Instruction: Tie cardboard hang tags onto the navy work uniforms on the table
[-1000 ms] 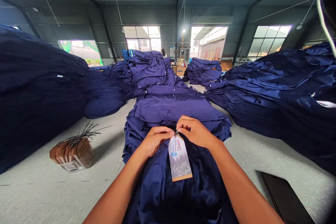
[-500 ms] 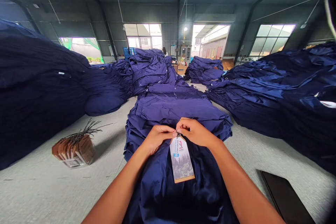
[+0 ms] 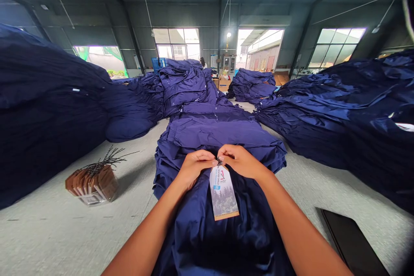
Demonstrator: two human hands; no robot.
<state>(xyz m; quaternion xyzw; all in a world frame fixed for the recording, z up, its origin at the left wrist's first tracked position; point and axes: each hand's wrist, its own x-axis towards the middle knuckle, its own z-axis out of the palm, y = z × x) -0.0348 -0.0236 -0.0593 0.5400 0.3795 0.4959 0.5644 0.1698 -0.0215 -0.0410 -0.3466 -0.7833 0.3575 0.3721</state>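
Note:
My left hand (image 3: 196,168) and my right hand (image 3: 241,161) meet at the middle of a folded navy garment (image 3: 220,233). Between their fingertips both pinch a short black cord (image 3: 220,161) at the top of a hang tag. The tag (image 3: 223,192) is a long card with a brown edge and a printed forest picture, and it hangs down over the navy cloth. More navy garments lie stacked in a pile (image 3: 210,133) just beyond my hands. The fingers hide most of the cord.
A small glass holder (image 3: 92,187) with brown tags and black cords stands on the grey floor (image 3: 136,224) to the left. Large navy heaps (image 3: 48,112) (image 3: 339,112) rise on both sides. A flat black object (image 3: 352,241) lies at lower right. A person (image 3: 202,62) stands far back.
My hands have drawn slightly closer and higher on the cord. The tag hangs more upright than before. The view has tilted slightly.

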